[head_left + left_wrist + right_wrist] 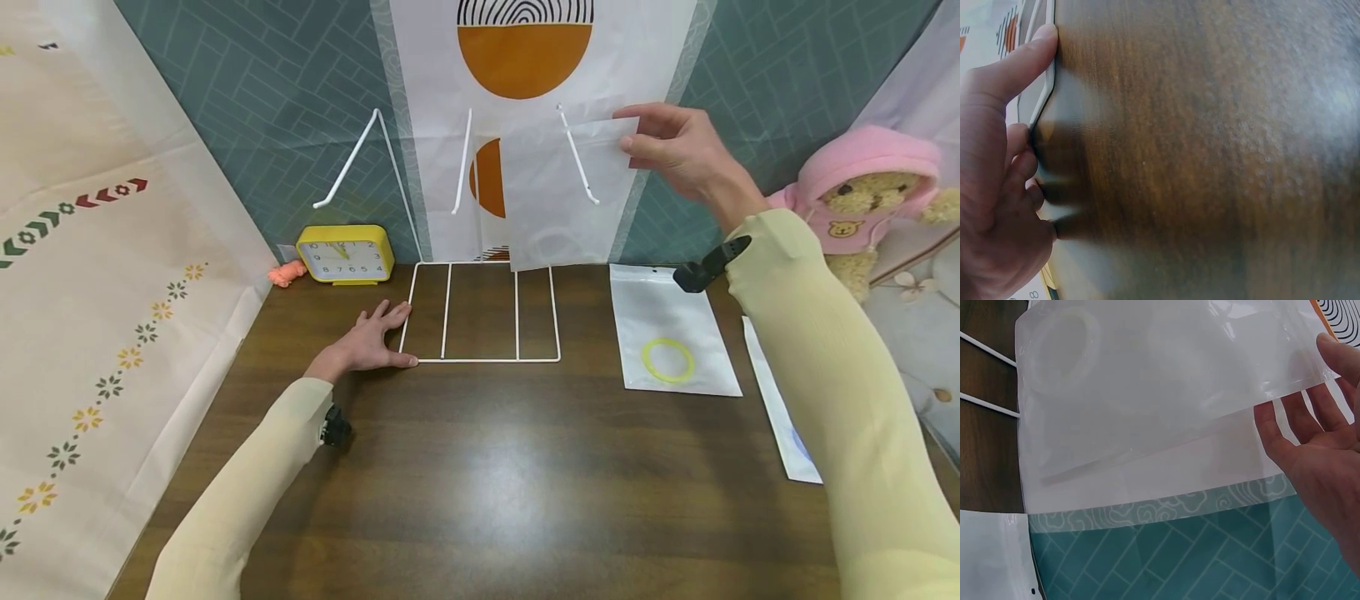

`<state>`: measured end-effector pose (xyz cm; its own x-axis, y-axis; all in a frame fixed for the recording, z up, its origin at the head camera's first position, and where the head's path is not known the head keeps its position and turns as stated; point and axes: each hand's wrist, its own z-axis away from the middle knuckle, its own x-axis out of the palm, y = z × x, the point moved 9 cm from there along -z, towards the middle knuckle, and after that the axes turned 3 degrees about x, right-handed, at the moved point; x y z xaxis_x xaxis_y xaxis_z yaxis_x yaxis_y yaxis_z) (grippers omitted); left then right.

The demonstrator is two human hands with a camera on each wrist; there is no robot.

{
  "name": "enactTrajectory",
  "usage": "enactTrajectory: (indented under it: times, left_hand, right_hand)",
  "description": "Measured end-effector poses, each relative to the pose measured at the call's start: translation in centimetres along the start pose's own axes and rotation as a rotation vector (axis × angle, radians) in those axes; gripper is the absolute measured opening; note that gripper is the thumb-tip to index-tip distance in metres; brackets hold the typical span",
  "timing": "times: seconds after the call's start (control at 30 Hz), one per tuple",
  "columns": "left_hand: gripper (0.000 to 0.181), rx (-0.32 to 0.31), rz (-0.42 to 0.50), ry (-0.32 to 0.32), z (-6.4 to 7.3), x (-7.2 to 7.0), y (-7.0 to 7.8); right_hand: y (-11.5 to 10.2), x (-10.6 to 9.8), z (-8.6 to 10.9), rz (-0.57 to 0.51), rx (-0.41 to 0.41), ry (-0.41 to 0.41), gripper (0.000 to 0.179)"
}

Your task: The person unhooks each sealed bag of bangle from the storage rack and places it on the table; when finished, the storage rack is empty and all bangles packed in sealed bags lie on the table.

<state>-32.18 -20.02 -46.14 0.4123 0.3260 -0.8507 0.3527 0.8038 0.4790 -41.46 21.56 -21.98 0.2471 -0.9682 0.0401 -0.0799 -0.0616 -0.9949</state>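
A white wire rack (487, 361) stands at the back of the table, its base flat and its prongs pointing forward. My left hand (367, 340) rests on the base's left front corner, fingers spread. In the left wrist view, the thumb (1040, 51) presses the wire. My right hand (678, 150) pinches the upper right corner of a whitish translucent pouch (558, 221), held up at the rack's right side. The right prong (577, 158) overlaps the pouch. In the right wrist view, a pale ring (1063, 350) shows through the pouch, and several fingers (1300, 419) are behind its edge.
Left of the rack are a yellow clock (345, 254) and an orange cord bundle (287, 273). On the right lie a pouch with a yellow ring (652, 300) and another white pouch (776, 417). Beyond them sits a teddy bear in a pink hoodie (862, 192). A patterned cloth wall stands behind.
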Motion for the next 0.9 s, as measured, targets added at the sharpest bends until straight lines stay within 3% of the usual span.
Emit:
enactTrajectory:
  times: [0.4,0.9]
  left_hand:
    - [0.105,-0.001,0.002,-0.002,0.1,0.1,-0.1]
    - [0.105,-0.004,0.003,0.005,0.2,0.1,0.1]
  right_hand:
    - [0.3,0.6,-0.3,-0.072,0.057,0.011,0.038]
    - [0.7,1.8,-0.7,-0.037,0.093,0.009,0.040]
